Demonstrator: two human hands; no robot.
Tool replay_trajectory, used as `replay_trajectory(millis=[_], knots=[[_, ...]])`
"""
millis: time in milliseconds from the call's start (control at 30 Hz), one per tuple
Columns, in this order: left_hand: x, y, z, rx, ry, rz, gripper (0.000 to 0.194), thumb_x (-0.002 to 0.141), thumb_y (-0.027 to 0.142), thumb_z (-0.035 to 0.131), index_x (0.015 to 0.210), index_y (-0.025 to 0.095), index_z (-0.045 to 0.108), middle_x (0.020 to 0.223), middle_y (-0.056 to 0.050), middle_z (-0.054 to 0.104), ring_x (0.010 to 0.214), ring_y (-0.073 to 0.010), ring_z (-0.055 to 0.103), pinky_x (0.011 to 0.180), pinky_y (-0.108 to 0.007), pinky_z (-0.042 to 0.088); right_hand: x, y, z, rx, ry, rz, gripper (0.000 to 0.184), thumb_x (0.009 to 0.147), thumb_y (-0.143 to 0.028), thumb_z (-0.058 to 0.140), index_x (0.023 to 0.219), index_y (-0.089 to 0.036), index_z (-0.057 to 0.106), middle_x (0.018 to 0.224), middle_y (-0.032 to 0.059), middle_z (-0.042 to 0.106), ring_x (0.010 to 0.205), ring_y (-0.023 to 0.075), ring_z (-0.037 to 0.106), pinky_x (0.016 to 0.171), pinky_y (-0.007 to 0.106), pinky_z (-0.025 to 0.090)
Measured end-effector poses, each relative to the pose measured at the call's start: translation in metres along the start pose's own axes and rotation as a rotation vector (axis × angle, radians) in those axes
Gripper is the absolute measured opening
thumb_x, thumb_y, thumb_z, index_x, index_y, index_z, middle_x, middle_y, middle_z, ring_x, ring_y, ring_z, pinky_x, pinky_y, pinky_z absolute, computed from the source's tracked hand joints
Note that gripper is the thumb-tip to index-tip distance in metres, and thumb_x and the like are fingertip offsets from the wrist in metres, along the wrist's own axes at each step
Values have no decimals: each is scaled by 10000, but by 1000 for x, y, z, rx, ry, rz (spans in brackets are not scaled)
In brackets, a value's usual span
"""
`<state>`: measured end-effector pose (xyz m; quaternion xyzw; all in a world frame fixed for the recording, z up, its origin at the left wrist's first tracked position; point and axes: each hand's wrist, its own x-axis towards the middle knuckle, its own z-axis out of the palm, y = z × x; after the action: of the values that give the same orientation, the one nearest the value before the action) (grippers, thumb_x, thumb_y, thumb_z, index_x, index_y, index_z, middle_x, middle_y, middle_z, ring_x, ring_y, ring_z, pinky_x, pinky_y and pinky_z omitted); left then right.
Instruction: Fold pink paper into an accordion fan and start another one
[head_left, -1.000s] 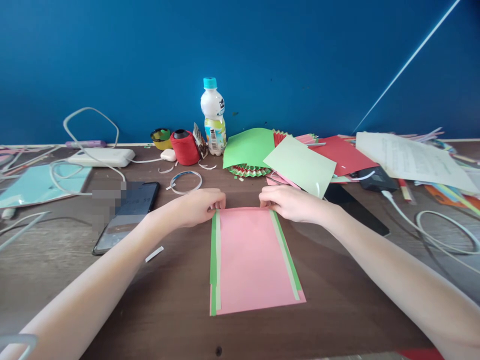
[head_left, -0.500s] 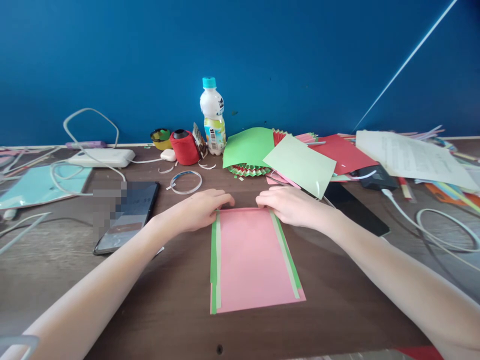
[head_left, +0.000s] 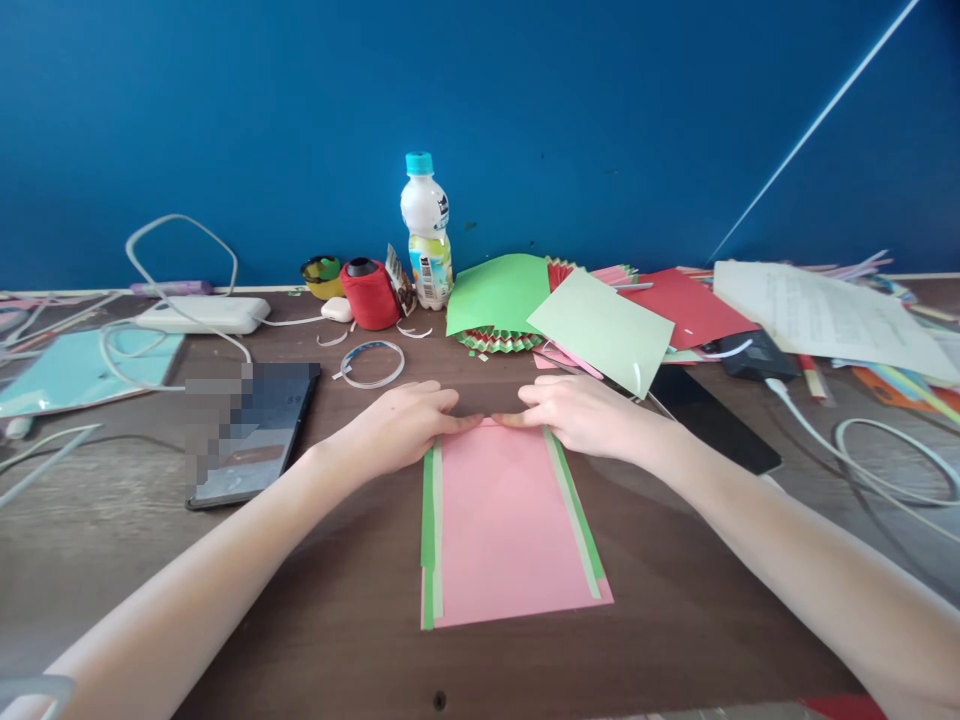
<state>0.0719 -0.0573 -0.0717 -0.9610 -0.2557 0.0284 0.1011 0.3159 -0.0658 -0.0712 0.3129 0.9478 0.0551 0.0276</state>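
A pink sheet of paper (head_left: 502, 530) lies flat on the brown table, with green and pale green strips along both its long sides. At its far edge a narrow fold shows. My left hand (head_left: 409, 425) is at the far left corner, fingers curled, one digit pressed along the folded edge. From the far right corner my right hand (head_left: 570, 410) does the same, so the two tips almost meet at the middle. Both hands are closed on that edge; the undersides of the fingers are hidden.
Behind the hands stand a drink bottle (head_left: 426, 235) and a red roll (head_left: 371, 295). A tape roll (head_left: 373, 365) lies left of them. Green paper (head_left: 502, 295), pale green paper (head_left: 604, 330) and a dark phone (head_left: 709, 415) are at the right. Another phone (head_left: 262, 440) lies by my left forearm.
The digits of both hands have slid inward along the far edge, from near the corners to the middle. The pink sheet has stayed in place.
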Motion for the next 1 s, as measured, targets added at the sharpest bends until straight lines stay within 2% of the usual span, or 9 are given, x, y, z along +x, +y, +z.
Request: replay_trajectory(millis=[167, 267, 367, 533, 667, 733, 833, 933, 1000], knots=[[1, 8, -7, 70, -16, 1, 405, 827, 80, 422, 1168, 268, 534, 728, -19, 549, 667, -150, 466, 576, -286, 309, 2, -6, -2, -63, 39, -19, 488, 803, -34, 473, 1201, -308, 539, 688, 6, 576, 621, 128, 425, 536, 285, 186], [2, 18, -14, 80, -54, -51, 369, 827, 83, 434, 1138, 245, 548, 727, -22, 572, 668, -152, 501, 570, -284, 310, 3, -18, -5, -123, 60, 59, 337, 870, -110, 436, 1106, -271, 614, 639, 6, 599, 611, 125, 470, 571, 294, 198], [0, 33, -20, 101, -127, -154, 331, 825, 82, 432, 1097, 206, 573, 731, -34, 588, 635, -163, 533, 531, -286, 299, 3, -34, -9, -184, 9, 180, 289, 883, -124, 425, 1047, -212, 646, 633, 29, 619, 631, 145, 531, 584, 302, 215], [-1, 51, -22, 153, -193, -276, 414, 762, 4, 411, 1109, 164, 572, 745, -59, 584, 503, -148, 508, 436, -275, 224, 4, -52, -15, -149, -118, 296, 382, 838, -67, 445, 1177, -196, 564, 726, 68, 656, 615, 160, 589, 525, 285, 238], [6, 42, -19, 41, -113, -271, 284, 806, 92, 407, 919, 189, 650, 713, -55, 558, 607, -165, 534, 486, -263, 300, 5, -40, -23, -62, -189, 339, 388, 797, -44, 448, 1093, -225, 624, 771, 68, 666, 660, 183, 611, 485, 278, 233], [11, 32, -15, -100, -60, -272, 236, 821, 149, 422, 787, 192, 652, 756, -46, 560, 697, -162, 541, 544, -251, 349, 6, -27, -25, 25, -159, 324, 373, 772, -46, 465, 1009, -261, 658, 821, 38, 674, 724, 186, 608, 504, 274, 255], [16, 22, -8, -342, 37, -324, 187, 818, 181, 434, 752, 188, 608, 822, -27, 554, 780, -152, 534, 633, -240, 394, 6, -7, -19, 269, -52, 310, 262, 780, -108, 477, 888, -253, 667, 873, -3, 673, 790, 167, 574, 570, 263, 309], [17, 17, -2, -501, 77, -369, 117, 778, 147, 453, 734, 178, 557, 812, -16, 538, 799, -154, 525, 686, -251, 404, 7, 8, -8, 502, -69, 321, 91, 736, -202, 564, 792, -221, 633, 780, -5, 641, 710, 145, 523, 565, 247, 313], [17, 17, 0, -597, 72, -406, 78, 741, 132, 478, 765, 176, 538, 809, -11, 539, 778, -149, 525, 679, -248, 407, 7, 14, 0, 636, -75, 306, 56, 708, -237, 595, 750, -202, 604, 727, -7, 603, 653, 126, 502, 552, 238, 313]])
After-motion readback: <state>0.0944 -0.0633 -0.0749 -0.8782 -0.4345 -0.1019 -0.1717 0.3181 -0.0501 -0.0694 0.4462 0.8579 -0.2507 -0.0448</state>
